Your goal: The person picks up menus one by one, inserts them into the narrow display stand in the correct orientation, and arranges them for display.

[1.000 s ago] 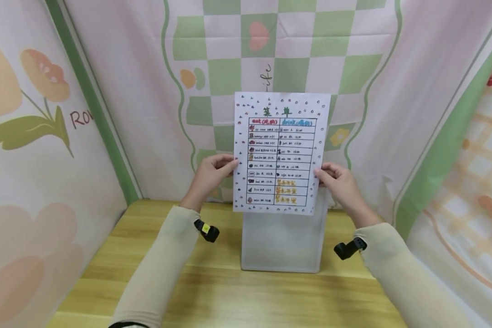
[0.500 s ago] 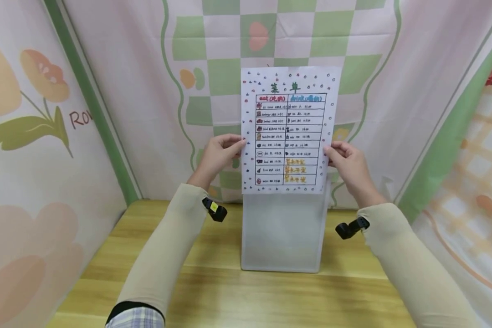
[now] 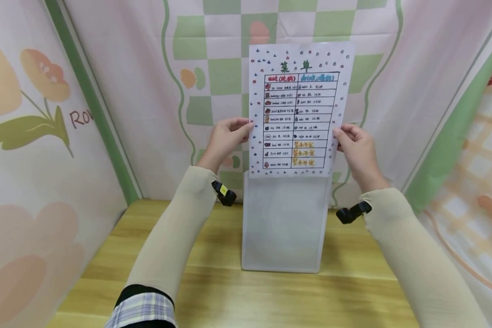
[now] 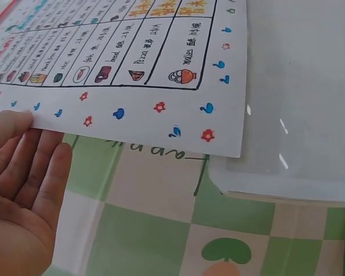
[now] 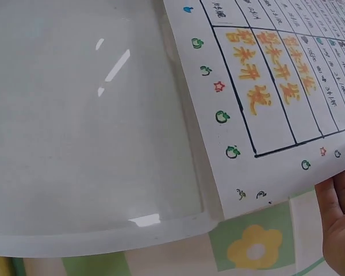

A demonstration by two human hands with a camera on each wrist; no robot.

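Observation:
A hand-drawn menu sheet [image 3: 299, 109] with a ruled table and coloured dots hangs upright in front of the checked backdrop. My left hand [image 3: 228, 139] pinches its left edge and my right hand [image 3: 354, 148] pinches its right edge. Below the sheet a frosted clear plastic sleeve [image 3: 284, 223] leans against the back wall, its foot on the wooden table [image 3: 213, 282]. In the left wrist view the menu sheet [image 4: 132, 75] overlaps the plastic sleeve [image 4: 299, 115] above my palm [image 4: 17, 190]. The right wrist view shows the plastic sleeve [image 5: 86, 126] beside the menu sheet [image 5: 264, 98].
Printed cloth walls close the table in: a floral panel [image 3: 33, 136] on the left, a green and white checked one [image 3: 225, 77] behind, a plaid one [image 3: 475, 150] on the right. Small black wrist cameras [image 3: 224, 193] sit on both sleeves.
Both hands have raised the menu sheet upward and slightly right, so its lower edge now sits at the sleeve's top edge. The sleeve has stayed in place.

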